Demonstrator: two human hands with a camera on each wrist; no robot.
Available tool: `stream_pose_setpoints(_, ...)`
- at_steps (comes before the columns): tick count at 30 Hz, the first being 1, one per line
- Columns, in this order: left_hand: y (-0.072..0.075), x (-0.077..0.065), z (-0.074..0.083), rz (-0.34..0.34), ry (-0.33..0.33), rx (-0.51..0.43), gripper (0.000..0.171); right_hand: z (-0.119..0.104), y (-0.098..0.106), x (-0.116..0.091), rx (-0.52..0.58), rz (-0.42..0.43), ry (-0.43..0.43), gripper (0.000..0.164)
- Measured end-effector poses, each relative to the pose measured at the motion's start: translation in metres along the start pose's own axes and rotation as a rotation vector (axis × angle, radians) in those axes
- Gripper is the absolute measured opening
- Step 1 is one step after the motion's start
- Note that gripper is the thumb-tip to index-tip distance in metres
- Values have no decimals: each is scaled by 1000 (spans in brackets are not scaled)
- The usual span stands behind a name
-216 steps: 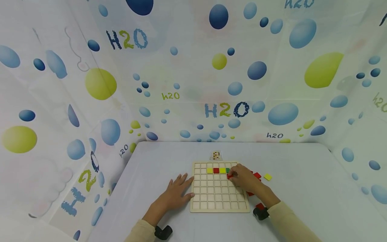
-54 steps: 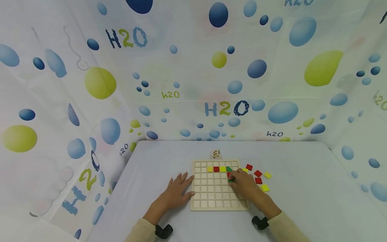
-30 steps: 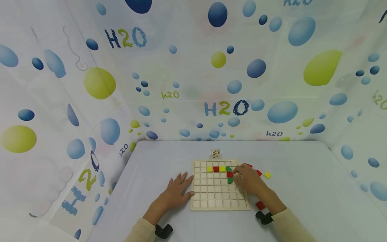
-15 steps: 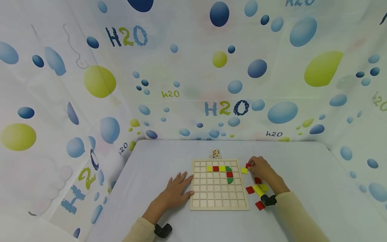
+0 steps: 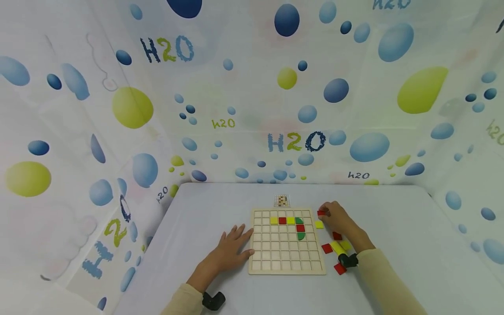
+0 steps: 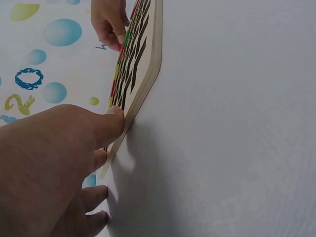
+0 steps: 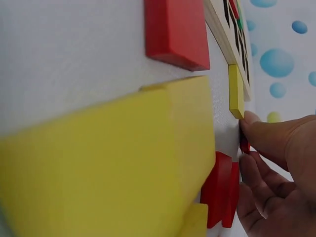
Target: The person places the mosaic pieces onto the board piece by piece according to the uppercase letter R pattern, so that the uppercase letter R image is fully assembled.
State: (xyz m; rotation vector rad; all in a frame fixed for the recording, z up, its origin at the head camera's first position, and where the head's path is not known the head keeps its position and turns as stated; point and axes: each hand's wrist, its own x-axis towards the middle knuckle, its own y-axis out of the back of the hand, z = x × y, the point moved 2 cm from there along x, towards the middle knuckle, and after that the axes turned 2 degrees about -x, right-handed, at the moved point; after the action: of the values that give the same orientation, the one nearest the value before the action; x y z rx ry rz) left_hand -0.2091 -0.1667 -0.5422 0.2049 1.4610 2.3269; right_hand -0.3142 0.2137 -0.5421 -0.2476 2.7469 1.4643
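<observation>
Backdrop (image 5: 252, 103): white sheeting printed with blue and lime drops and "H2O" lettering, behind the table and along both sides.
Table (image 5: 212, 205): white-covered, its far edge running along the backdrop.
Gridded board (image 5: 273, 246): pale wood, flat, about midway between the table's left and right edges.
Left hand (image 5: 231, 250): released, fingers spread, thumb and fingertips touching the board's left edge.
Right hand (image 5: 339, 218): just past the board's far right corner, thumb and fingers pinching a red tile (image 5: 321, 213).
Wrist cameras (image 5: 348, 260): black, one at each wrist.
Pattern card (image 5: 281, 201): flat between the board's far edge and the table's far edge.
Set tiles (image 5: 282, 220): in the row second from the board's far edge, yellow, red, yellow, then a green round-edged one; below that green, toward the near edge, red, then another green.
Loose tiles (image 5: 327, 248): red and yellow, scattered between the board's right edge and the table's right edge; one yellow tile (image 5: 319, 224) is just beside the board's far right corner, some partly hidden behind the right arm.
</observation>
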Motion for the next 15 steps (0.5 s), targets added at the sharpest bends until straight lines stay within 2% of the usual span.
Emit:
stream_pose_setpoints(5,-1,0,-1,2,1,1,68,-5,-2,3,25,44,-15,30)
stream_pose_setpoints(9,-2,0,-2,1,6,3,68,-24,-9,4,60,47,4,31)
stream_pose_setpoints(15,-1,0,-1,4,4,0,68,-63,-28,0,35,44,159,27)
